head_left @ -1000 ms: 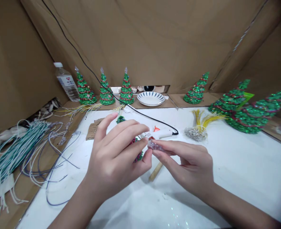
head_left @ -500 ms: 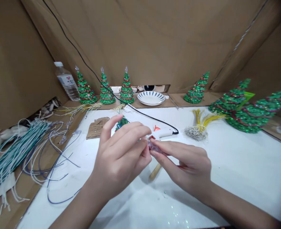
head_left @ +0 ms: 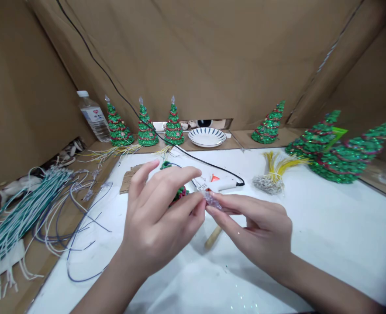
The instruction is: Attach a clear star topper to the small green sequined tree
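While the right hand [head_left: 260, 226] pinches a clear plastic piece [head_left: 213, 201], the left hand [head_left: 160, 222] pinches its left end, other fingers spread. Because the piece looks small and slick, uneven pressure could shoot it onto the bench [head_left: 327, 235], near the tan stick [head_left: 213, 237]. Beyond the left hand, a partly hidden green tree [head_left: 180, 193] could be knocked by those spread fingers. Just past the fingertips lies a glue gun [head_left: 225, 184]; if hot, it could burn a knuckle, and its black cord [head_left: 240, 183], if snagged, could drag it.
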The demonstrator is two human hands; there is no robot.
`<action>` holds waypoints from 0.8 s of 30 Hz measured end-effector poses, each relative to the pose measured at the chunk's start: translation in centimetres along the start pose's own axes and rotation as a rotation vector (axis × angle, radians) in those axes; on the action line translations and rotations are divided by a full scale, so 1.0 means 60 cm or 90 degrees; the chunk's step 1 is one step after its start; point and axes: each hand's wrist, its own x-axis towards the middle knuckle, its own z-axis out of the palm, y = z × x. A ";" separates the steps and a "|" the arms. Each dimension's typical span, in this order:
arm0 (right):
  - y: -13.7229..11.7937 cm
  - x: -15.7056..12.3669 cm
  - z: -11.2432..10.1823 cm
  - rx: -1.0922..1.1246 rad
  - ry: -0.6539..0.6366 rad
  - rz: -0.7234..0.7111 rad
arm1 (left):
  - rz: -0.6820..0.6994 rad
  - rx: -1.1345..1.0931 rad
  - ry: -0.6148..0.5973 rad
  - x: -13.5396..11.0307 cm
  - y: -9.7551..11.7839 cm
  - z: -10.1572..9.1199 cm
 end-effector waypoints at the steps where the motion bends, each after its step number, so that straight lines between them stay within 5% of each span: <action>1: 0.000 -0.001 0.000 -0.007 0.002 -0.019 | 0.000 -0.003 -0.001 0.000 0.000 0.001; 9: 0.000 -0.004 -0.003 -0.055 -0.033 -0.116 | -0.039 -0.040 -0.019 0.001 0.004 0.001; 24: 0.004 0.001 -0.001 -0.012 -0.045 -0.038 | -0.076 -0.008 -0.016 0.005 0.005 0.008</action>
